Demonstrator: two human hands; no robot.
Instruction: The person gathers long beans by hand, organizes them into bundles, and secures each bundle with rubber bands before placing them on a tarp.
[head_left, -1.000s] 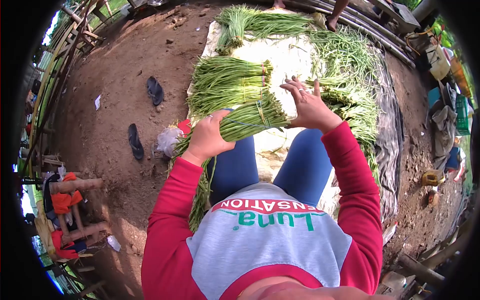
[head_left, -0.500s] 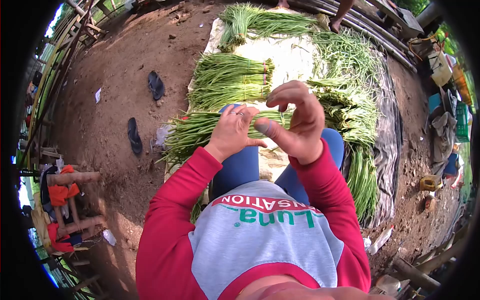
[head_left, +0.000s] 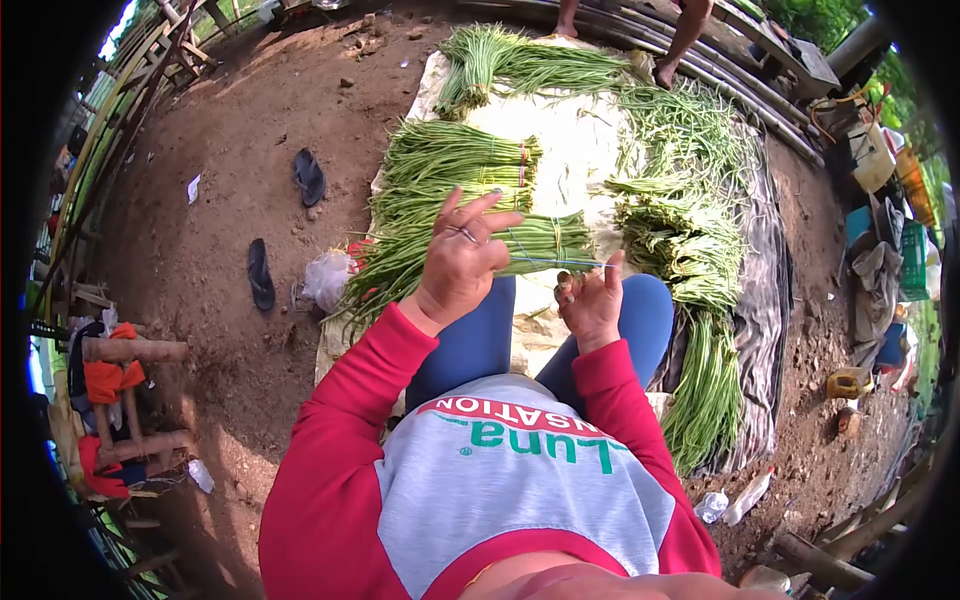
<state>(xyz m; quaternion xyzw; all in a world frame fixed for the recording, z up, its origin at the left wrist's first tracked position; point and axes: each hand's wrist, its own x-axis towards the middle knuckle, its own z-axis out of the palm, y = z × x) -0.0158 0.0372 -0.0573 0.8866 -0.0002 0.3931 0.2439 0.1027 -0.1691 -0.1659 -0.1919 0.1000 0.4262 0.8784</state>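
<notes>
A thin blue string (head_left: 560,262) is stretched between my two hands, above my knees. My left hand (head_left: 462,255), wearing a ring, has its thumb and forefinger closed at the string's left end, the other fingers spread. At the right end, my right hand (head_left: 592,300) pinches the string between thumb and curled fingers. Just beyond and partly under my left hand lies a bundle of long green beans (head_left: 400,262), with a band near its right end. Farther off sit banded bean bundles (head_left: 430,165).
More beans (head_left: 690,235) lie to the right on the pale sheet (head_left: 560,130) and dark sheet (head_left: 765,330). Two dark sandals (head_left: 262,275) rest on the dirt at left. Another person's bare feet (head_left: 668,70) are at the far edge. Wooden poles (head_left: 140,350) stand at the left.
My hands have moved apart, the right one down toward my knee and the left slightly up. The string now shows taut between them. The near bundle appears farther right.
</notes>
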